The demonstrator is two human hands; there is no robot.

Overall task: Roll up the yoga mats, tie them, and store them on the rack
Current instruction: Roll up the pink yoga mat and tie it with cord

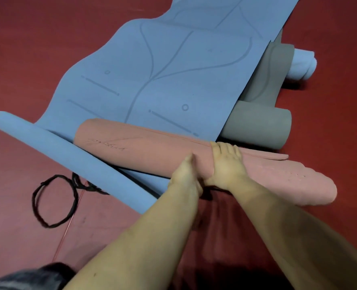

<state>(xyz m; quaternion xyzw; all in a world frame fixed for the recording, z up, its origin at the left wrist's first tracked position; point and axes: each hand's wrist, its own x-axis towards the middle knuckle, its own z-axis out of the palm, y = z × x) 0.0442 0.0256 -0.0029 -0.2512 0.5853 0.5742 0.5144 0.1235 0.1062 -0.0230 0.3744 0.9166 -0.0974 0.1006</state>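
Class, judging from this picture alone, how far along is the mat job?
Done: pink mat rolled. In hand: both hands, left hand and right hand, grip its middle; no tie visible yet. Left: blue mat partly unrolled, black cord lies loose, no rack in view.

The blue mat [163, 80] runs off the top edge, hiding the grey mat's [265, 122] left part.

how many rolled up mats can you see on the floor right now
4: a blue roll at left, a pink roll under both hands, a grey roll behind it, a pale blue roll far right. Others may be hidden.
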